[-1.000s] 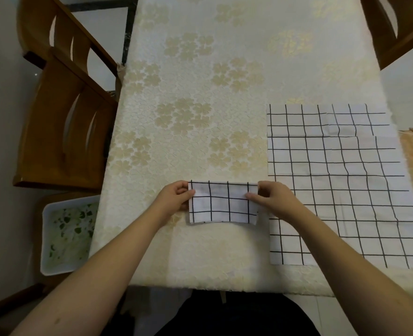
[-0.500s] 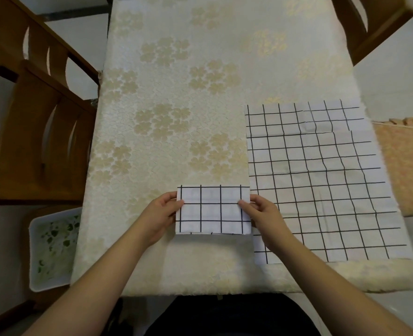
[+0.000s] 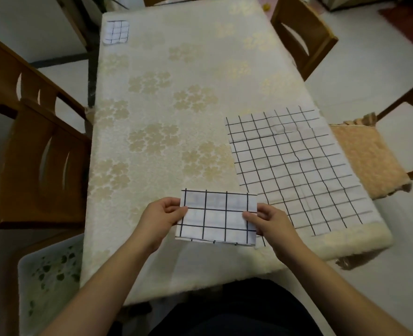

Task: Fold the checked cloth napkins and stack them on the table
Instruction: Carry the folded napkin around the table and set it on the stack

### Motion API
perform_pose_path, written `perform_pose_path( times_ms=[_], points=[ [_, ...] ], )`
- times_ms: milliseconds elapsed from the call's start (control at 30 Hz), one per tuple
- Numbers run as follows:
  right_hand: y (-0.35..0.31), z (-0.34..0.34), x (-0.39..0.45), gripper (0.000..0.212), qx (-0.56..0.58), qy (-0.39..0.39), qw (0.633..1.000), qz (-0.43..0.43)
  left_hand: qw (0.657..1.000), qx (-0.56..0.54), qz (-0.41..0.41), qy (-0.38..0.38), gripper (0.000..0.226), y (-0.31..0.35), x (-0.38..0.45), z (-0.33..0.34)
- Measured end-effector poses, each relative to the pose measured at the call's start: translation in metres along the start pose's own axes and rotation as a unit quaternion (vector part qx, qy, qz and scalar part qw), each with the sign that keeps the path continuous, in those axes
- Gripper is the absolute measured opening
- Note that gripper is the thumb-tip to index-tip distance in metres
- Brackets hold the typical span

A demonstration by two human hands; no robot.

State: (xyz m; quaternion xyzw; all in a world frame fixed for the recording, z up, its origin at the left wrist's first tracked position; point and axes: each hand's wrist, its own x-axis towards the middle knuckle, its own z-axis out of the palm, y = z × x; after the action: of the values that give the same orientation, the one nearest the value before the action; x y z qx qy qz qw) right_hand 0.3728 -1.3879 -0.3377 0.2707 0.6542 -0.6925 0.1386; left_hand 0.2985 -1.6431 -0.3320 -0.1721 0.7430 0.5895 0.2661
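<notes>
Both hands are on the folded checked napkin in the lower middle of the frame. The left hand is pinching its left edge, thumb on top and fingers curling underneath. The right hand is pinching the right edge the same way, thumb lying across the top face. The napkin is sitting as a neat rectangle between the two hands, its layered edges showing along the bottom; whether it is resting on the table or hanging just above it, I cannot tell.

Just to its right, the flat checked napkins are lying spread open, one over another, filling the right middle of the frame down to the near table edge. The folded napkin's right end is overlapping their lower left corner.

Far off in the upper left of the frame, a small folded checked napkin is lying at the table's far corner. The table is wearing a cream cloth with pale gold flower patches.

Wooden chairs are standing along the left side, another chair at the upper right, and a tan seat cushion is showing at the right edge. A white tray with green leaf marks is sitting at the lower left.
</notes>
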Motion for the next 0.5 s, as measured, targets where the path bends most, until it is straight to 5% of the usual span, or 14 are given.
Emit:
perform_pose_path(
  times_ms=[167,500],
  points=[
    [0.009,0.012,-0.056,0.019,0.034,0.050,0.998,-0.003,0.996,-0.004,0.022,-0.089,0.011,0.003,-0.043,-0.006],
    [0.027,-0.026,-0.153,0.029,0.120,0.193,0.972,-0.050,0.972,-0.015,0.056,-0.229,0.028,0.005,-0.093,0.045]
  ],
)
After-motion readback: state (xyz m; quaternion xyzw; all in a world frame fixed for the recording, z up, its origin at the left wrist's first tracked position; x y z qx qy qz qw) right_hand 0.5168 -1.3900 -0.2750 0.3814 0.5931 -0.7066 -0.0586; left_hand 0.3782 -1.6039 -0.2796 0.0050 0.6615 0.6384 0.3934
